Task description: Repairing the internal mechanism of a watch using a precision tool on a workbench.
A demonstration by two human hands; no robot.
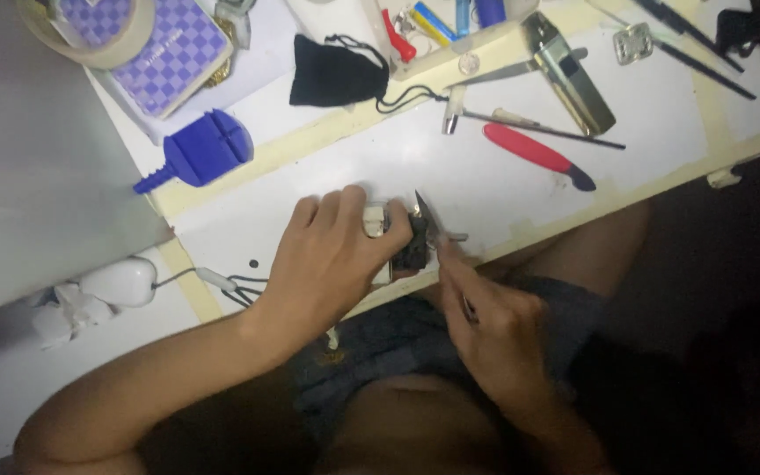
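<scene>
Two hands work at the near edge of the white table (503, 189): the left hand (332, 255) presses down on a small dark object (412, 253), perhaps a watch, while the right hand (494, 330) pinches a pointed metal tool (426, 218) against it, a red-handled tool (538, 155) lying farther right.

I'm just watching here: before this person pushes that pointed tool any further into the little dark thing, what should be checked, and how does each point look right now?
1. Left hand pins the small dark piece on its white block: ok.
2. Right hand grips the pointed tool: ok.
3. Tip seated on the piece: cannot tell, too dim.
4. Left fingers away from the tip: not ok, very near.
5. Red-handled tool lies apart from the hands: ok.
</scene>
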